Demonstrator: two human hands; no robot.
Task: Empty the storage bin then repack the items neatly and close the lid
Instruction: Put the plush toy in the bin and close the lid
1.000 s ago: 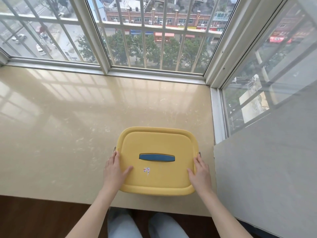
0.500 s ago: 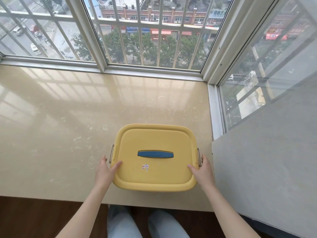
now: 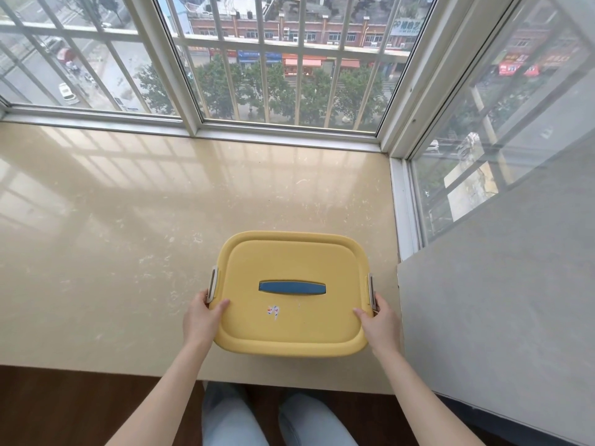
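Storage bin (image 3: 291, 320) sits at the near edge of the bench (image 3: 128, 252), close to the wall on my right, with its yellow lid (image 3: 289, 259) on, so nothing is out yet. My left hand (image 3: 203, 317) and right hand (image 3: 378, 320) grip its sides, thumbs on the lid, fingers curled at the side latches (image 3: 212, 284); whether these are released I cannot tell. Opening, emptying, repacking, closing — all lies ahead, I judge.

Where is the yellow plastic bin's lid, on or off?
On: the yellow plastic lid covers it fully, left hand and right hand gripping its edges. Whether the pale side clips are latched, cannot tell.
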